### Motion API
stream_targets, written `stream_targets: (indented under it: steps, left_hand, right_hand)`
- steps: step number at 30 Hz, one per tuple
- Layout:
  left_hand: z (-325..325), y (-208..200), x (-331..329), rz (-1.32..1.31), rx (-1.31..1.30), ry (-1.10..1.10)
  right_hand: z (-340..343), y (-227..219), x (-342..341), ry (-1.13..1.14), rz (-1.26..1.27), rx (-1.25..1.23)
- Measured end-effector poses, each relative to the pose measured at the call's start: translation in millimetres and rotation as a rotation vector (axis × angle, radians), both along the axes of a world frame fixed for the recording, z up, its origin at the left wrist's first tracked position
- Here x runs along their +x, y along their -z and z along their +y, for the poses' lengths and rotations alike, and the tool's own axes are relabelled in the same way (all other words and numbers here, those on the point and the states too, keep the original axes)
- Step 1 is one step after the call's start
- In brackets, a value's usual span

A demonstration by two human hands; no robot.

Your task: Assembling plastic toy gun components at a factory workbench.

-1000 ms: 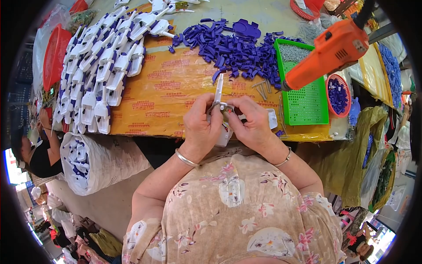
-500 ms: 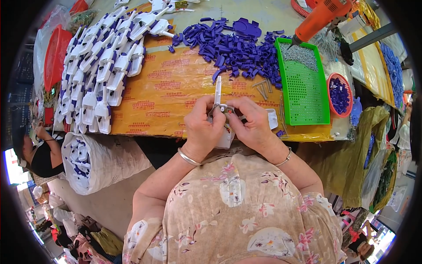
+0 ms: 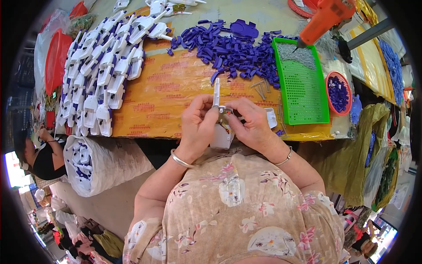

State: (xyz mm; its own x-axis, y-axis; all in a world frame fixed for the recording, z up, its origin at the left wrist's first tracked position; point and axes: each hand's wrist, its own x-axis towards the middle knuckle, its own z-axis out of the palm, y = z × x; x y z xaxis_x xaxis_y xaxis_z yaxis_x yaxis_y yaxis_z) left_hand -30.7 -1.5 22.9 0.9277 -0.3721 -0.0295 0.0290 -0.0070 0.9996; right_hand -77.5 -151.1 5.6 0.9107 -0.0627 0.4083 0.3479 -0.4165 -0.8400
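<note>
My left hand (image 3: 195, 125) grips a white plastic housing (image 3: 222, 138) near the table's front edge, its thumb and fingers closed beside the base of the long narrow stem that points away from me. A small circuit board (image 3: 225, 113) with thin coloured wires lies at the open middle of the housing. My right hand (image 3: 252, 122) pinches at that board with thumb and index finger; the fingertips partly cover it. Just right of this hand lies a white plastic shell piece (image 3: 271, 117). Beyond the stem spreads a heap of purple plastic parts (image 3: 237, 50).
Many white-and-purple assembled pieces (image 3: 91, 107) are stacked at left. A green tray (image 3: 303, 99) holds small screws, with an orange power screwdriver (image 3: 323, 20) hanging above. Right of it stands a red basket (image 3: 349, 94) of purple parts. A white sack (image 3: 110, 163) sits below the left edge.
My left hand has shifted slightly left and down along the housing, so more of the circuit board and lower body shows. The right hand stays almost in place. The power screwdriver has swung slightly.
</note>
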Motion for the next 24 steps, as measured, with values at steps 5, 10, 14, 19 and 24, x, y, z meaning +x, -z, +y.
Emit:
stream_targets:
  steps: [5,10,14,19,24]
  left_hand:
    - [8,3,8,0.07,0.012,0.034]
    - [18,-2,26,0.266,0.029,0.132]
    - [23,4,35,0.281,0.004,0.097]
    - [42,21,55,0.498,-0.219,-0.009]
    - [61,35,72,0.484,-0.372,-0.156]
  right_hand:
    - [2,1,-2,-0.039,-0.004,0.004]
    - [3,2,-3,-0.051,0.006,0.014]
    - [-2,-18,-7,-0.056,0.123,0.004]
    - [-56,-37,-27,0.216,-0.081,-0.264]
    - [-90,-47,-51,0.351,0.056,-0.361]
